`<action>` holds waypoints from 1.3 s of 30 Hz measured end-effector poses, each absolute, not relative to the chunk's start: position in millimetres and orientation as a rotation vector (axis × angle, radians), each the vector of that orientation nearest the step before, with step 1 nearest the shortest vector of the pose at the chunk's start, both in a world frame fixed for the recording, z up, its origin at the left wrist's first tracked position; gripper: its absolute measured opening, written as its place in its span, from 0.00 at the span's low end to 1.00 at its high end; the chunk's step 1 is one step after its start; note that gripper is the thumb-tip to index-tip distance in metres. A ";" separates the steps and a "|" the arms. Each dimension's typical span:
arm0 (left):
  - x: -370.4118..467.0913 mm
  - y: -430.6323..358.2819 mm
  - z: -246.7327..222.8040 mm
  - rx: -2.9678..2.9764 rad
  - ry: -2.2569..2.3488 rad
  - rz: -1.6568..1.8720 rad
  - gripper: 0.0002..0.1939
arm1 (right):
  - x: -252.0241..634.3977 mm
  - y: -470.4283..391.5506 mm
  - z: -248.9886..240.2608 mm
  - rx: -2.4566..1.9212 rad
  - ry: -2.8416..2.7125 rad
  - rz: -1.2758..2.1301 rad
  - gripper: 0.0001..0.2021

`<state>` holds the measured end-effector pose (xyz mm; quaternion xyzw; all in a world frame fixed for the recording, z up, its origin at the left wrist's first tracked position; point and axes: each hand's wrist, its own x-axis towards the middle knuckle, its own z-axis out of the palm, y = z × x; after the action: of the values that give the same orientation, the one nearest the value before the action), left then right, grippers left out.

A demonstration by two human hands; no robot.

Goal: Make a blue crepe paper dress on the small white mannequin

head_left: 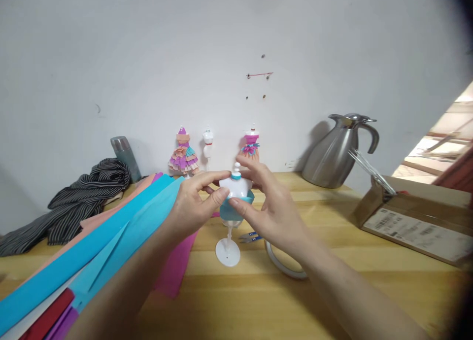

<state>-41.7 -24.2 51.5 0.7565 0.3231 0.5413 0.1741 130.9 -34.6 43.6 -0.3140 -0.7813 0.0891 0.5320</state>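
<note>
A small white dress form stands on a thin stem with a round white base in front of me. It has a narrow blue band at the neck, and a strip of blue crepe paper goes around its bust. From the left, my left hand pinches the form's side near the shoulder. My right hand grips the opposite side, its thumb pressing the paper at the front. Some fingers are hidden behind the form. Just right of the stem lie blue-handled thread snips, partly covered by my right hand.
A tape roll lies under my right wrist. Colored crepe paper spreads along the left, by a striped cloth and a bottle. Several dress forms, including one in ruffles, line the wall. A steel jug and cardboard box stand right.
</note>
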 end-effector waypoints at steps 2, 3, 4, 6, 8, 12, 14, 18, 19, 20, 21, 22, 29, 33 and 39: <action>-41.5 -24.9 52.2 2.152 0.913 1.538 0.13 | 130.0 -34.6 42.1 -0.772 -1.858 0.202 0.28; -41.4 -25.1 52.5 2.157 0.913 1.540 0.13 | 129.4 -34.7 41.4 -0.785 -1.850 0.200 0.28; -41.2 -25.2 52.5 2.162 0.913 1.544 0.13 | 128.5 -34.8 40.6 -0.793 -1.842 0.198 0.28; -40.9 -24.9 52.2 2.158 0.910 1.552 0.13 | 126.6 -34.7 39.0 -0.789 -1.821 0.193 0.28; -41.2 -24.1 51.5 2.137 0.909 1.547 0.13 | 125.7 -34.4 38.1 -0.769 -1.809 0.194 0.29; -42.7 -22.2 49.6 2.047 0.900 1.503 0.13 | 131.4 -33.3 41.6 -0.727 -1.810 0.321 0.28; -43.2 -21.3 48.5 1.996 0.877 1.487 0.14 | 137.4 -32.8 45.7 -0.705 -1.781 0.419 0.23; -43.8 -19.7 46.1 1.910 0.809 1.452 0.19 | 147.8 -30.7 53.8 -0.729 -1.700 0.539 0.14; -44.2 -19.5 45.9 1.901 0.805 1.455 0.20 | 149.7 -29.8 55.2 -0.734 -1.684 0.550 0.13; -44.9 -19.5 46.1 1.901 0.811 1.465 0.20 | 151.5 -28.8 56.5 -0.732 -1.669 0.550 0.13; -45.8 -19.7 46.6 1.912 0.825 1.476 0.19 | 153.3 -27.9 57.6 -0.733 -1.654 0.541 0.12; -47.0 -20.0 47.6 1.930 0.843 1.482 0.19 | 155.3 -27.1 58.7 -0.739 -1.646 0.525 0.12; -61.0 -23.6 60.6 2.338 0.868 1.425 0.08 | 174.6 -27.7 68.3 -0.692 -1.871 0.369 0.05; -68.0 -23.8 64.3 2.581 0.691 1.399 0.09 | 183.4 -29.9 72.8 -0.607 -2.167 0.193 0.03; -68.9 -21.4 61.0 2.531 0.726 1.386 0.11 | 182.4 -25.7 70.5 -0.523 -2.246 0.239 0.08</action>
<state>-68.9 -21.4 61.0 0.8477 0.2432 0.4640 0.0829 182.4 -25.7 70.5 -0.2068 -0.8879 0.0943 0.4000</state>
